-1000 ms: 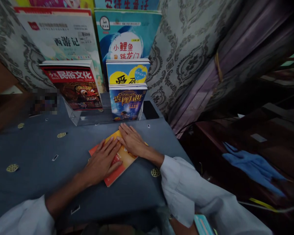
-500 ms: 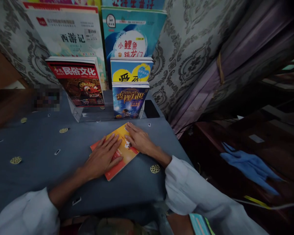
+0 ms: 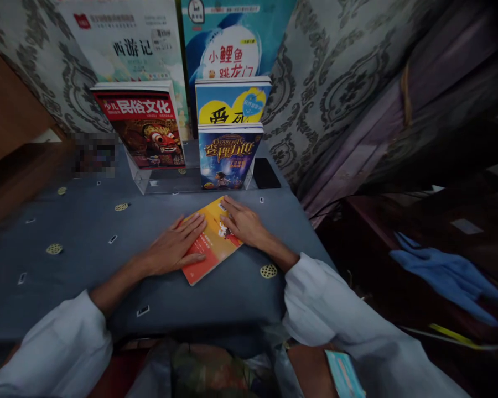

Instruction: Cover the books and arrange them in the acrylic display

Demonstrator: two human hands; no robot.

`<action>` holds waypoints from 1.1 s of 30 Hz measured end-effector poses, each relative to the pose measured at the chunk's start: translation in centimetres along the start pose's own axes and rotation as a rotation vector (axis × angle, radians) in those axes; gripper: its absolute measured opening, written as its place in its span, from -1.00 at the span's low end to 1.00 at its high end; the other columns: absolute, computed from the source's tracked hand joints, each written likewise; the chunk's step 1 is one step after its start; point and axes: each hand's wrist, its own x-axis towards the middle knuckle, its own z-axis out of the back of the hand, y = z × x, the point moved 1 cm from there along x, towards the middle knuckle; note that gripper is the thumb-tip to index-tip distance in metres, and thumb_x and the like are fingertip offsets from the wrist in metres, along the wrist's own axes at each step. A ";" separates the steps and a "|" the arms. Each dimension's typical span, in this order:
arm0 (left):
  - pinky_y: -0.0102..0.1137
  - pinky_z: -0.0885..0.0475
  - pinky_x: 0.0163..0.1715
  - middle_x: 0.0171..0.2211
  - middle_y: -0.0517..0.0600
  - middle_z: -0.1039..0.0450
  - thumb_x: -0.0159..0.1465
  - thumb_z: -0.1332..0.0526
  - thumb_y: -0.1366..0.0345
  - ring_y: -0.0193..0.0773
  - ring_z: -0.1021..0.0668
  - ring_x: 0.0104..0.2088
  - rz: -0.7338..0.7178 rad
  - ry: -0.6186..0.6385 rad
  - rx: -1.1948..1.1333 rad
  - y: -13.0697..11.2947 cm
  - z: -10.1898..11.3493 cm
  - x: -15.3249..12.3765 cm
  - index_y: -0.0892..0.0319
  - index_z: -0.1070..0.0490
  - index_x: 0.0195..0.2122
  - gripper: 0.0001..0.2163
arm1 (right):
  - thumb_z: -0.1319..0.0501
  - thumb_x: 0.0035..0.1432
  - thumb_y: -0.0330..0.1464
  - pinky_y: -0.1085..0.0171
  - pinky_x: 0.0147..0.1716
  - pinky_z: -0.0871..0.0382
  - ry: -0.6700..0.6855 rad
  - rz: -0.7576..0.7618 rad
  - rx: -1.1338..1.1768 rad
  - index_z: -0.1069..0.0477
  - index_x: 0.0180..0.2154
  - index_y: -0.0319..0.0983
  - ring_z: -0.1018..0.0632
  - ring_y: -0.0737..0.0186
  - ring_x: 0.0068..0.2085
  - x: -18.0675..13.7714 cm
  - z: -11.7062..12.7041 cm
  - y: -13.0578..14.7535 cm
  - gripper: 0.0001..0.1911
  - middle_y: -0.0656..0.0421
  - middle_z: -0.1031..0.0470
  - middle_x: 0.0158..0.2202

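An orange and yellow book (image 3: 211, 243) lies closed and slanted on the dark blue-grey tablecloth (image 3: 87, 243). Across its left part rests my left hand (image 3: 174, 243), fingers stretched out and flat on the cover. My right hand (image 3: 244, 224) lies open over the upper right corner, fingertips near the far edge. Both palms hide parts of the cover. Beyond the hands, a clear acrylic stand (image 3: 166, 185) holds a red book with a mask picture (image 3: 149, 132), a dark blue book (image 3: 228, 157) and a blue and yellow book (image 3: 232, 102) behind it.
Taller books, one pale (image 3: 128, 38) and one teal (image 3: 236, 33), stand at the back against patterned wallpaper. A black phone-like slab (image 3: 266, 173) lies right of the stand. Past the table's right edge, a blue cloth (image 3: 448, 271) lies on a dark reddish surface. A purple curtain (image 3: 357, 149) hangs there.
The view has shifted, so the stand sits higher and further right in the picture. My left hand has slid slightly leftward on the cover, showing more of it. My right hand stays on its corner.
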 end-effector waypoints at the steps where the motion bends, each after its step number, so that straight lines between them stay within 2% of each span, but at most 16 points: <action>1: -0.08 0.18 0.43 0.47 0.19 0.12 0.43 0.15 -0.19 -0.07 0.03 0.48 -0.038 0.006 0.006 -0.3 0.0 -0.2 0.23 0.22 0.48 -0.24 | -0.09 0.38 -0.27 0.02 0.33 -0.24 -0.003 0.004 -0.003 -0.28 0.30 -0.33 -0.30 0.01 0.37 0.0 0.0 0.0 -0.46 -0.09 -0.20 0.39; 5: -0.11 0.24 0.42 0.48 0.15 0.12 0.43 0.12 -0.19 -0.12 0.03 0.48 -0.179 0.002 0.023 -2.1 0.0 -1.0 0.18 0.31 0.48 -0.23 | -0.08 0.37 -0.28 0.01 0.32 -0.25 -0.027 0.035 0.001 -0.28 0.30 -0.30 -0.32 0.01 0.36 0.1 -0.4 -0.4 -0.48 -0.06 -0.22 0.39; 7: -0.11 0.23 0.42 0.47 0.14 0.10 0.41 0.09 -0.21 -0.12 0.01 0.47 -0.247 -0.010 0.022 -3.2 -0.1 -1.4 0.15 0.23 0.48 -0.23 | -0.08 0.37 -0.29 0.01 0.31 -0.27 -0.043 0.047 0.006 -0.29 0.29 -0.28 -0.32 0.01 0.36 0.1 -0.6 -0.6 -0.49 -0.03 -0.21 0.39; 10: -0.09 0.20 0.42 0.47 0.09 0.04 0.44 0.05 -0.14 -0.12 -0.03 0.47 -0.302 -0.034 0.031 -4.4 -0.2 -1.6 0.07 0.05 0.45 -0.34 | -0.07 0.37 -0.29 0.02 0.30 -0.28 -0.056 0.056 0.003 -0.29 0.29 -0.28 -0.33 0.01 0.36 0.1 -0.8 -0.8 -0.49 -0.03 -0.22 0.39; 14: -0.09 0.17 0.42 0.45 0.03 -0.02 0.50 0.06 0.05 -0.18 -0.08 0.45 -0.289 -0.063 0.063 -4.8 -0.6 -1.5 0.00 -0.07 0.40 -0.52 | -0.07 0.37 -0.29 0.02 0.30 -0.28 -0.047 0.055 -0.028 -0.29 0.29 -0.31 -0.34 0.01 0.35 0.1 -0.7 -0.6 -0.48 -0.05 -0.22 0.39; 18: -0.08 0.12 0.41 0.44 0.02 -0.08 0.51 0.06 0.17 -0.20 -0.13 0.44 -0.278 -0.068 0.085 -4.8 -0.7 -1.4 -0.01 -0.12 0.39 -0.57 | -0.06 0.39 -0.30 0.00 0.32 -0.22 -0.053 0.038 -0.101 -0.30 0.28 -0.33 -0.29 0.03 0.38 -0.2 -0.5 0.0 -0.50 -0.08 -0.25 0.37; 23: -0.08 0.10 0.41 0.41 0.01 -0.14 0.51 0.05 0.19 -0.19 -0.16 0.43 -0.270 -0.089 0.101 -4.9 -0.8 -1.5 -0.02 -0.15 0.37 -0.58 | -0.02 0.42 -0.25 -0.03 0.36 -0.11 -0.032 0.043 -0.161 -0.26 0.31 -0.37 -0.19 0.04 0.42 -1.3 0.0 0.7 -0.46 -0.08 -0.23 0.38; 33: -0.08 0.13 0.41 0.41 -0.02 -0.15 0.52 0.07 0.22 -0.21 -0.18 0.42 -0.271 -0.150 0.110 -4.8 -1.4 -1.6 -0.03 -0.16 0.36 -0.59 | 0.07 0.45 -0.20 -0.13 0.37 -0.01 -0.014 0.036 -0.227 -0.22 0.34 -0.31 -0.15 0.04 0.44 -3.0 0.2 1.5 -0.44 -0.04 -0.20 0.40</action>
